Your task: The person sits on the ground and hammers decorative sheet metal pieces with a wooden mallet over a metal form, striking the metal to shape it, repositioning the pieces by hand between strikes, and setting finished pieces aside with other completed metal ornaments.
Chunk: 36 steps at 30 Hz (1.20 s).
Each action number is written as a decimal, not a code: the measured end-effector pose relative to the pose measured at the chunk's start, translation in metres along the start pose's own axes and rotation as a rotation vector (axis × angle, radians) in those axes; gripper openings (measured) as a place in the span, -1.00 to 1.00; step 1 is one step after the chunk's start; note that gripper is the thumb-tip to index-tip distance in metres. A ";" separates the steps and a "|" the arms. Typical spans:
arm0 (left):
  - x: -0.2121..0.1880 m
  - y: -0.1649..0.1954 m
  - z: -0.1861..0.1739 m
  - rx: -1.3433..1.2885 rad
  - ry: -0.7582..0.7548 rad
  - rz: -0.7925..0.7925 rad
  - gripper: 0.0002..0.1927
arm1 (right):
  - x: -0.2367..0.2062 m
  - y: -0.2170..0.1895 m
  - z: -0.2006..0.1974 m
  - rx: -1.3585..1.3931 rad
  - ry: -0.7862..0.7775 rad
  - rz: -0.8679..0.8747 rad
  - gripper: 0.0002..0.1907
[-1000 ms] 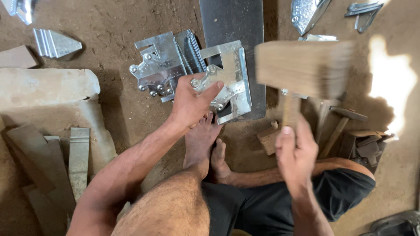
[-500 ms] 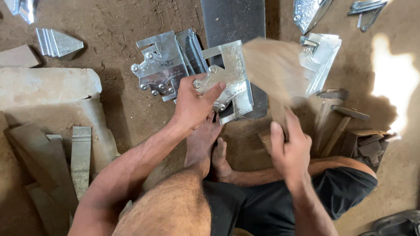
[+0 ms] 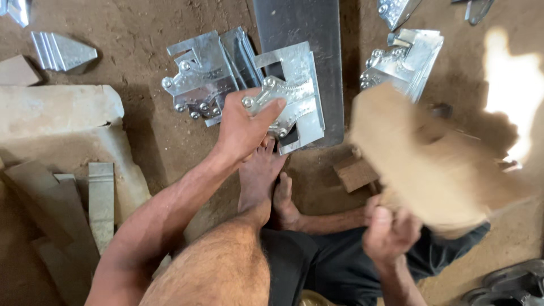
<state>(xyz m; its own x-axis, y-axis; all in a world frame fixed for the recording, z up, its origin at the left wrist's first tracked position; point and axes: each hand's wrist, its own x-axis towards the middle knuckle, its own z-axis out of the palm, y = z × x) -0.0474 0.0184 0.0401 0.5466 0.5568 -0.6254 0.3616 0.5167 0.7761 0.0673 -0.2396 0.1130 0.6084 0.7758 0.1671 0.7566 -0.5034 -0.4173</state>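
Note:
My left hand (image 3: 245, 126) grips a shiny riveted metal bracket (image 3: 294, 93) and holds it against a long dark steel bar (image 3: 300, 25) on the dirt floor. My toes press right below the bracket. My right hand (image 3: 390, 233) is closed around the handle of a wooden mallet (image 3: 436, 164), whose big blurred head is raised to the right of the bracket, well off the metal.
A stack of similar brackets (image 3: 201, 79) lies left of the bar, another pile (image 3: 405, 59) to its right. A small wooden block (image 3: 354, 173) sits by my foot. Stone slabs (image 3: 56, 122) and folded metal pieces (image 3: 62, 51) lie at the left.
The mallet swung down toward the bracket half a second ago and has come back up toward me on the right. My left hand has kept the bracket in place.

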 end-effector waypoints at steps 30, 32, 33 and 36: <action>0.078 0.082 0.002 1.606 -0.448 1.586 -0.55 | 0.028 0.143 0.013 0.930 -0.152 0.882 -0.64; 0.082 0.074 -0.004 1.624 -0.432 1.692 -0.53 | 0.032 0.143 0.028 1.067 -0.063 0.874 -0.61; 0.081 0.069 -0.009 1.563 -0.405 1.696 -0.53 | 0.033 0.141 0.038 1.101 -0.018 0.813 -0.58; 0.082 0.054 -0.017 1.408 -0.399 1.673 -0.55 | 0.032 0.130 0.064 0.830 -0.141 0.692 -0.61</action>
<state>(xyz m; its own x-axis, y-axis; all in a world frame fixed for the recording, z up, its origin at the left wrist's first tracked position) 0.0039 0.1028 0.0289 0.8576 -0.3548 0.3724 -0.4110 -0.9080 0.0814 0.1694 -0.2562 0.0068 0.7674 0.4862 -0.4179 -0.1689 -0.4755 -0.8633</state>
